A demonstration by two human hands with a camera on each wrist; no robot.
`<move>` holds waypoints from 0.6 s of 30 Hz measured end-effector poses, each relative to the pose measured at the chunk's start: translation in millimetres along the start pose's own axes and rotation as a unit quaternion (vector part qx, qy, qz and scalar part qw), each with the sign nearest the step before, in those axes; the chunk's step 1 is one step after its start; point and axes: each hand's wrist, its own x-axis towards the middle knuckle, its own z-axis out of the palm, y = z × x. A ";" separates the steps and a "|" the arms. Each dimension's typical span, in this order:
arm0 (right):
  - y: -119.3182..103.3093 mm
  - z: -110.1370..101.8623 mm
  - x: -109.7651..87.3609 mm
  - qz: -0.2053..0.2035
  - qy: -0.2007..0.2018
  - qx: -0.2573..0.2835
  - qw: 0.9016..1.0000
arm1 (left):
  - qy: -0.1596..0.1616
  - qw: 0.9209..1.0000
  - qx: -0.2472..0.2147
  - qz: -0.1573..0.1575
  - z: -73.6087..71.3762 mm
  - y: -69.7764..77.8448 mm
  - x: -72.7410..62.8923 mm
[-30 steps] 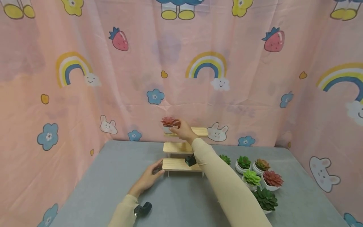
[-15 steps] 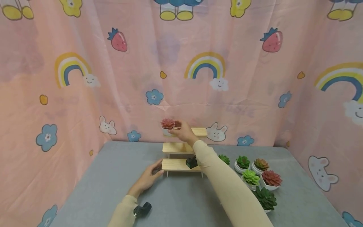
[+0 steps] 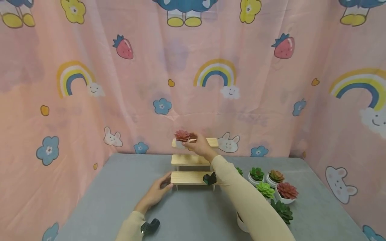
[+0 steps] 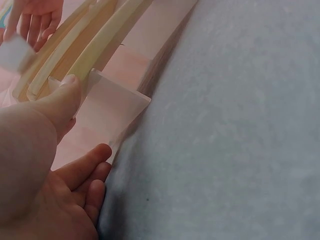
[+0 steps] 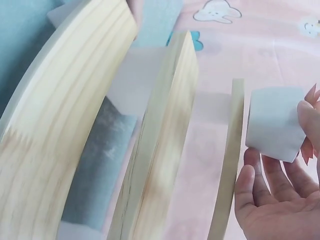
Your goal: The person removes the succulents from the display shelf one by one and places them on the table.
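Observation:
My right hand pinches a small white pot holding a red artificial succulent. The pot is upright at the left part of the top step of a three-step wooden shelf, its base close to the board in the right wrist view. My left hand grips the left end of the bottom step. In the left wrist view its thumb lies on the step's edge, while several fingers curl loosely beside the translucent support. The middle step has no plant visible on it.
Several potted succulents stand on the grey table to the right, including a light green one, a red one and a dark green one. Another white pot is partly hidden by my right sleeve. A patterned pink curtain hangs behind.
My right hand has moved the potted red succulent slightly right along the top step, baring the board's left end. My left hand stays at the bottom step. The view has tilted up a little.

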 end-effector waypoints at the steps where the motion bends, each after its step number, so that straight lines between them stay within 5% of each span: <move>1: 1.2 -2.0 -1.8 -0.004 0.000 -0.006 1.000 | -0.001 1.000 0.001 -0.001 0.6 -1.3 -0.2; 18: -10.8 -38.0 -21.8 -0.030 -0.019 -0.059 0.998 | 0.002 1.000 0.005 -0.006 -1.6 4.1 -2.1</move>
